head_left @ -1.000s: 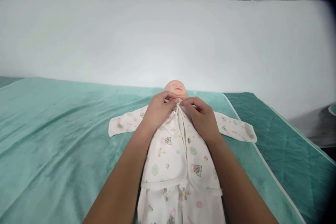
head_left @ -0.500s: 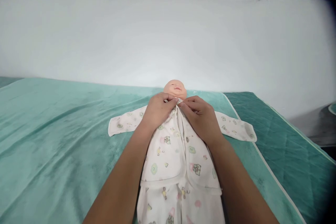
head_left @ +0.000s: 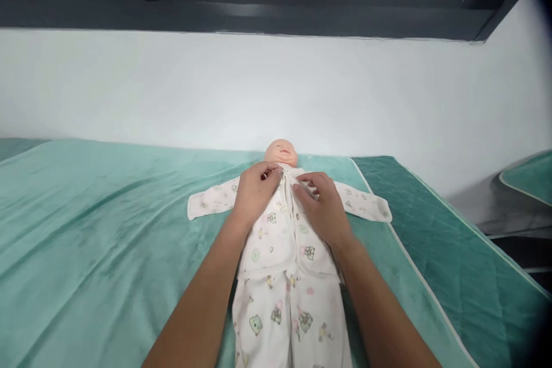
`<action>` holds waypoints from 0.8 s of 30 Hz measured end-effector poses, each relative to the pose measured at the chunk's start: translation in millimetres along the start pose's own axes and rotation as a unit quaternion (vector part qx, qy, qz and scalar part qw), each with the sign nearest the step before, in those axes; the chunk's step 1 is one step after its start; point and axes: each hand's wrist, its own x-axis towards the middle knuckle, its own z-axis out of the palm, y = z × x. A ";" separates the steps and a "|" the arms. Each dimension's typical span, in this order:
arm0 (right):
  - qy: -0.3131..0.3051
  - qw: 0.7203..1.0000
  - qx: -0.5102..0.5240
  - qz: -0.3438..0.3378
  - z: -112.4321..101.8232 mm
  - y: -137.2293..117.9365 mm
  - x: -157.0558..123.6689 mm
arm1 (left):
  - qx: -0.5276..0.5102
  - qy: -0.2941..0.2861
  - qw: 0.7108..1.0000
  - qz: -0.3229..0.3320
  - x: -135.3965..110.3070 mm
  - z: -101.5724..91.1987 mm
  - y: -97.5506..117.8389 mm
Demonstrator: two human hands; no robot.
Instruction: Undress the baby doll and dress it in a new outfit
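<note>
A baby doll [head_left: 281, 152] lies on its back on a teal towel [head_left: 107, 218], dressed in a white printed suit [head_left: 287, 276] with both sleeves spread out sideways. My left hand [head_left: 255, 191] rests on the doll's chest on the left flap, fingers curled and pinching the cloth near the neck. On the right flap lies my right hand [head_left: 321, 205], its fingers loosely spread and flat over the cloth. The two hands sit a little apart, either side of the suit's front opening.
A white wall rises just behind the doll's head, with a dark window frame [head_left: 276, 6] and bars above it. A darker quilted teal mat [head_left: 448, 264] lies to the right; another teal pad [head_left: 528, 175] shows at the far right edge.
My head has tilted up and back, so the window now shows and more of the doll's trousers. My right hand has left the collar and now lies flat lower on the chest.
</note>
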 end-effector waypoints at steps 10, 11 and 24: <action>-0.090 0.992 -0.008 0.087 -6.4 -12.6 -3.3 | 0.035 -0.042 0.998 0.020 -29.9 -5.1 -11.2; -0.100 0.989 0.014 0.104 -7.7 -11.2 -1.6 | 0.037 -0.045 0.998 0.018 -28.1 -5.1 -10.8; -0.067 0.988 -0.099 0.100 -11.0 -23.8 -8.9 | -0.035 -0.056 0.998 -0.015 -31.6 3.7 11.0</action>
